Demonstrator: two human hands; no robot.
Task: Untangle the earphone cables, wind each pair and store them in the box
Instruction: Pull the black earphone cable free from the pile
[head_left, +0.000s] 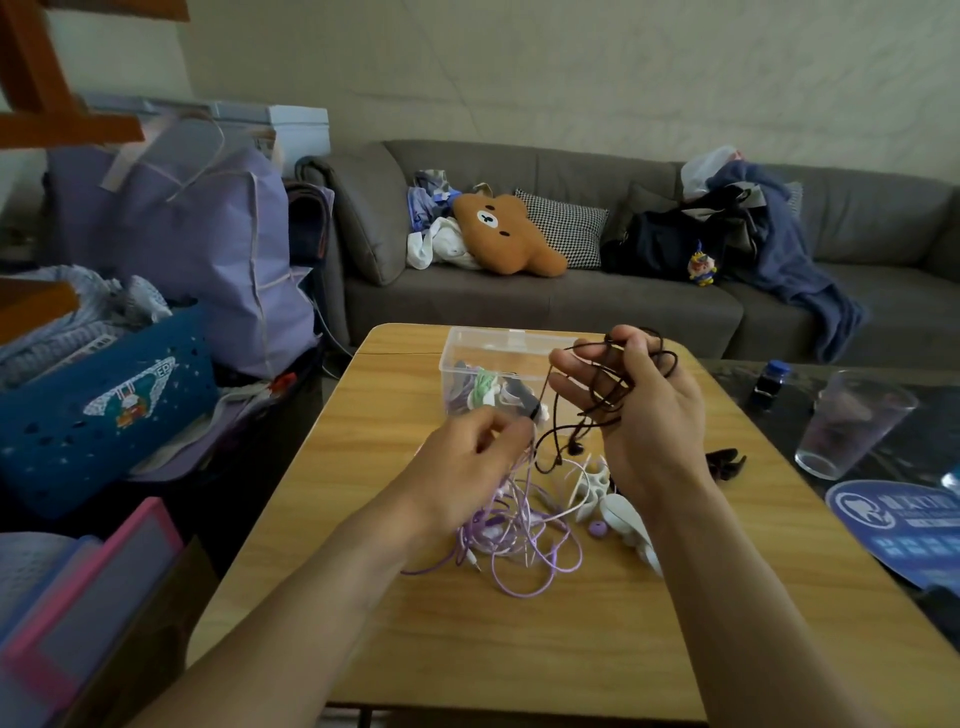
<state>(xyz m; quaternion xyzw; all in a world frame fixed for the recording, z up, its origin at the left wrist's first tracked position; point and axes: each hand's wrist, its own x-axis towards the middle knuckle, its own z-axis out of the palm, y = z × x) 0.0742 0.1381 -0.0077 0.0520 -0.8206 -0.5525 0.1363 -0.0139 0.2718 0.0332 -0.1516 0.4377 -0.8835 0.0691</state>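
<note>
The right hand (631, 400) holds the dark earphone cable (602, 395) looped round its fingers for winding; the left hand (470, 457) pinches purple cable (524, 540) hanging below it; the box (467, 353) waits just beyond both hands.

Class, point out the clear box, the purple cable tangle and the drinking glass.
clear box (470, 340), head view, left rim.
purple cable tangle (524, 545), head view, middle loops.
drinking glass (852, 431), head view, side wall.
</note>
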